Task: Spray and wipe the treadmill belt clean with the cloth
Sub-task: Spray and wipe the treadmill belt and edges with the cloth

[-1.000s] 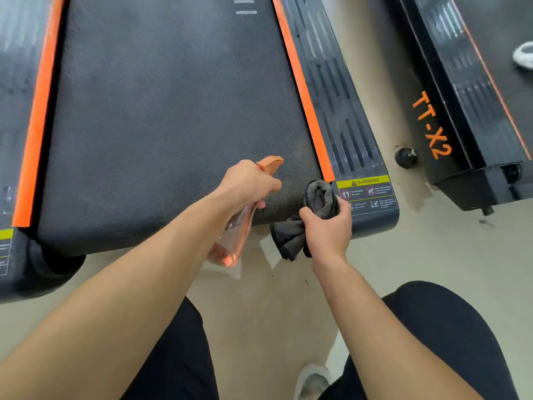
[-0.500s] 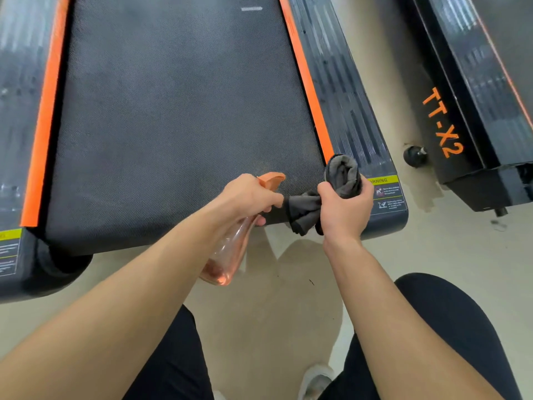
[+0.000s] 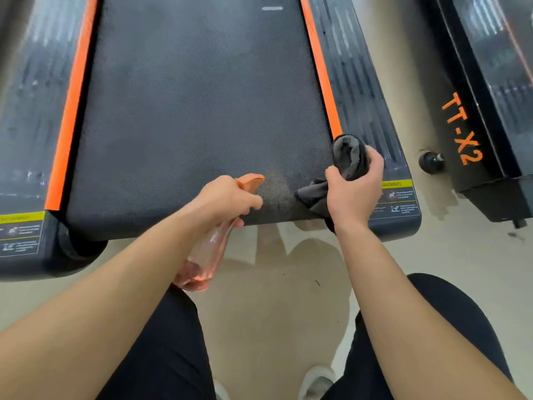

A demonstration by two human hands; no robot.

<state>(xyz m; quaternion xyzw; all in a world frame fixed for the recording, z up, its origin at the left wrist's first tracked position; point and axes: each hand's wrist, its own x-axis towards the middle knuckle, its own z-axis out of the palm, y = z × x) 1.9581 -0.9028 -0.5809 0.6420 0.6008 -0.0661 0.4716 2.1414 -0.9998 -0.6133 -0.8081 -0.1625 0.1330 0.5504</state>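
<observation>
The black treadmill belt (image 3: 187, 111) fills the upper middle of the view, with orange strips along both sides. My left hand (image 3: 227, 197) grips a clear pink spray bottle (image 3: 202, 264) with an orange nozzle, which points over the belt's rear edge. My right hand (image 3: 354, 194) holds a bunched dark grey cloth (image 3: 349, 157) at the belt's rear right corner, over the orange strip and side rail. A pale misty patch shows on the belt between nozzle and cloth.
A second treadmill marked TT-X2 (image 3: 461, 128) stands close on the right, with a small wheel (image 3: 431, 161) at its base. The right side rail (image 3: 363, 82) carries a yellow warning label. Beige floor lies between the machines. My dark-trousered legs and a white shoe (image 3: 315, 379) are below.
My right hand has carried the cloth up and to the right, from below the belt's rear edge onto the rear right corner. The left hand keeps the bottle at the rear edge.
</observation>
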